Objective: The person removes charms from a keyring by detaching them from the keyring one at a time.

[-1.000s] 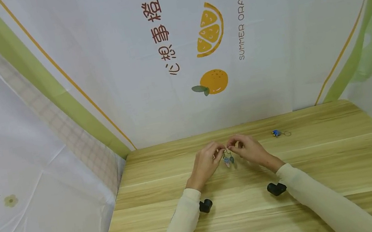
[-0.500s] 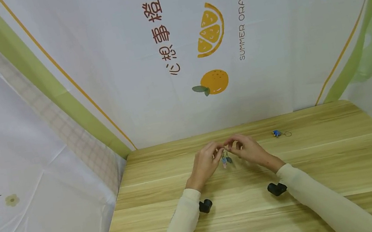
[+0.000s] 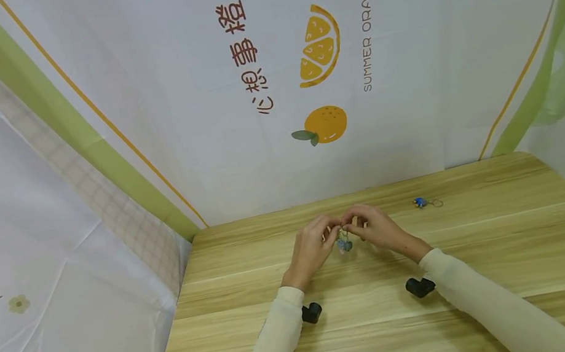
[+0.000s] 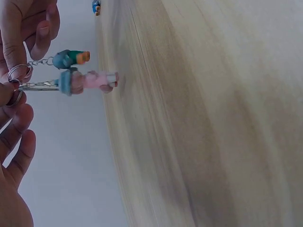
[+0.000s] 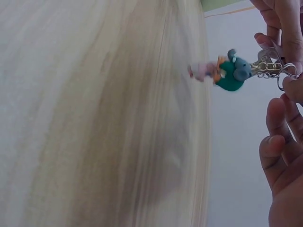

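In the head view my left hand point(image 3: 311, 251) and right hand point(image 3: 378, 228) meet fingertip to fingertip above the table, each pinching metal key rings. Two figurine keychains dangle below on short chains. One is a pink-clothed keychain point(image 4: 97, 80) with a blue hat; the other is a grey-headed, green-bodied keychain point(image 5: 232, 73) with orange legs. Their rings point(image 4: 20, 73) sit close together between the thumbs and fingertips. Fingers partly cover the rings, so whether they are linked cannot be told. Both figurines hang clear of the tabletop.
A blue figurine keychain point(image 3: 420, 202) with its ring lies toward the back right of the wooden table point(image 3: 365, 336). Black camera mounts point(image 3: 420, 286) stick out near both wrists. Printed cloth point(image 3: 206, 120) hangs behind the table's back edge.
My right fingertips have shifted slightly left toward the left hand. The hanging figurines have swung and now hang closer together. My left hand and the blue keychain stay put.
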Tool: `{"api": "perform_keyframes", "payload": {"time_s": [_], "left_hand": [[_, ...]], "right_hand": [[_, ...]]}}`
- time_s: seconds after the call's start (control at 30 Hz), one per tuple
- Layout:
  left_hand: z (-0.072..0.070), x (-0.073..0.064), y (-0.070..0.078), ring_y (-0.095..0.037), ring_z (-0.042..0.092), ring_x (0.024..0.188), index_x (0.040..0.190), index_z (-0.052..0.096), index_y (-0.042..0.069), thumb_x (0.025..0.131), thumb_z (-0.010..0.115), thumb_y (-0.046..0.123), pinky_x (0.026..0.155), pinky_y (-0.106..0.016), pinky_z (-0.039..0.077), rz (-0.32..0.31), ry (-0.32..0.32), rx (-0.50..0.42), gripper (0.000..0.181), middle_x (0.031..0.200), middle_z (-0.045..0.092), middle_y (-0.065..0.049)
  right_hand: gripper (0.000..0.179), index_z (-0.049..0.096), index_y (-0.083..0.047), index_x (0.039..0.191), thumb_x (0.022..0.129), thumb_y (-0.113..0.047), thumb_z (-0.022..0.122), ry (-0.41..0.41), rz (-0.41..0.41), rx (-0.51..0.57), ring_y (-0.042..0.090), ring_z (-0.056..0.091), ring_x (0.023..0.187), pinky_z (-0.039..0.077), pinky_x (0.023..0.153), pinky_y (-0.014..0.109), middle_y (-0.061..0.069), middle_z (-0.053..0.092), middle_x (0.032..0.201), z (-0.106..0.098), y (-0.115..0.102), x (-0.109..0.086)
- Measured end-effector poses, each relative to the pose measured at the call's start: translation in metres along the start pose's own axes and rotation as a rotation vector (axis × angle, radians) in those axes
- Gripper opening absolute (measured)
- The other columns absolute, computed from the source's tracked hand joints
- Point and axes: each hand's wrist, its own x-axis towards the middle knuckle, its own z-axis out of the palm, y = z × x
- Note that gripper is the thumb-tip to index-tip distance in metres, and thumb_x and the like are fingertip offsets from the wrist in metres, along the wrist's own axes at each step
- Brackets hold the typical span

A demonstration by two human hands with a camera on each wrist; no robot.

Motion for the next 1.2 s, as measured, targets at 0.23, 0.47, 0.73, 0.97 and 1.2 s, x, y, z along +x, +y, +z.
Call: {"api": "perform_keyframes", "payload": {"time_s": [0.23, 0.47, 0.73, 0.97, 1.2], "left_hand": [[-0.0003, 0.0, -0.0006, -0.011, 0.067, 0.077, 0.11, 0.076, 0.011, 0.104, 0.07, 0.011, 0.066, -0.019, 0.054, 0.008, -0.005, 0.008, 0.008, 0.103, 0.077, -0.002], [0.0004, 0.0, -0.0025, -0.01, 0.066, 0.075, 0.108, 0.075, 0.012, 0.104, 0.07, 0.012, 0.064, -0.018, 0.052, 0.001, -0.01, 0.005, 0.007, 0.1, 0.076, -0.001], [0.0005, -0.0012, -0.0043, -0.009, 0.065, 0.074, 0.107, 0.075, 0.013, 0.105, 0.069, 0.013, 0.063, -0.018, 0.051, -0.003, -0.019, 0.02, 0.006, 0.099, 0.075, 0.0], [0.0016, -0.0011, -0.0043, -0.01, 0.065, 0.074, 0.107, 0.075, 0.012, 0.104, 0.07, 0.012, 0.063, -0.017, 0.05, -0.002, -0.007, 0.018, 0.006, 0.098, 0.076, 0.0], [0.0028, -0.0015, -0.0045, -0.01, 0.065, 0.072, 0.109, 0.075, 0.011, 0.104, 0.07, 0.013, 0.061, -0.015, 0.049, 0.0, 0.006, 0.01, 0.007, 0.098, 0.076, -0.001]], "right_hand": [[0.005, 0.076, -0.016, 0.105, 0.102, -0.013, 0.073, 0.02, -0.002, -0.024, 0.009, 0.058, 0.063, 0.051, 0.056, 0.026, 0.005, 0.071, 0.104, 0.0004, -0.001, -0.0003], [0.005, 0.074, -0.013, 0.108, 0.103, -0.012, 0.071, 0.037, 0.048, 0.001, 0.012, 0.06, 0.06, 0.052, 0.054, 0.027, 0.008, 0.072, 0.105, -0.0008, -0.0019, -0.0006], [0.005, 0.074, -0.011, 0.108, 0.103, -0.013, 0.071, 0.036, 0.059, 0.026, 0.009, 0.058, 0.057, 0.052, 0.051, 0.028, 0.009, 0.071, 0.103, 0.0001, -0.0003, 0.0005], [0.011, 0.074, -0.009, 0.114, 0.103, -0.009, 0.071, 0.026, 0.05, 0.013, 0.007, 0.058, 0.059, 0.052, 0.052, 0.028, 0.01, 0.071, 0.106, -0.0005, 0.0015, -0.0002], [0.015, 0.075, -0.013, 0.111, 0.099, -0.005, 0.076, 0.017, -0.013, -0.029, 0.006, 0.059, 0.065, 0.052, 0.056, 0.025, 0.006, 0.07, 0.105, -0.0003, -0.0024, 0.0007]]}}
